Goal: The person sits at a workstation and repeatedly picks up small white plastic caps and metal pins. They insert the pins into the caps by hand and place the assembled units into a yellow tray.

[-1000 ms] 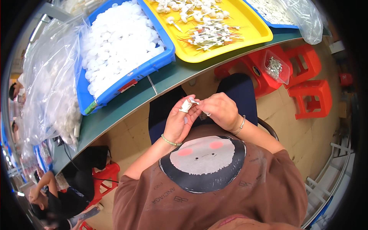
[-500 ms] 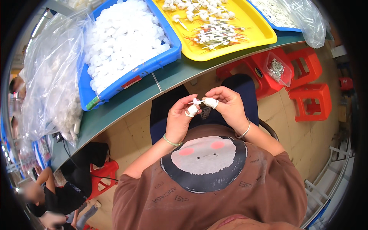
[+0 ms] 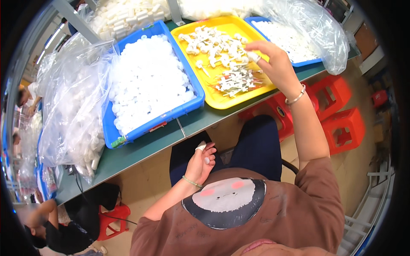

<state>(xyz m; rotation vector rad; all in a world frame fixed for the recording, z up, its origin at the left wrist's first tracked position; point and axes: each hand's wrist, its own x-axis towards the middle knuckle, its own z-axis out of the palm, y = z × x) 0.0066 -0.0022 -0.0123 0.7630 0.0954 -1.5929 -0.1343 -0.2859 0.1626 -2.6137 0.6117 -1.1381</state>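
My left hand is near my lap, palm turned up, fingers loosely curled round a small white plastic cap. White tape covers that thumb. My right hand reaches over the right side of the yellow tray. Its index finger and taped thumb are apart, with nothing visible between them. Beside those fingertips lie several white assembled pieces with round heads and thin stems. Nearer the tray's front edge is a heap of slim white pieces with reddish wires.
Left of the tray, a blue bin is filled with white caps. A clear plastic bag of white parts stands further left. Another blue tray lies at the right, partly under a plastic bag. Red stools stand below. A person sits at lower left.
My hands were together holding a small white piece. They have parted: the right has moved up to the yellow tray, while the left has dropped lower. The view has shifted upward along the table.
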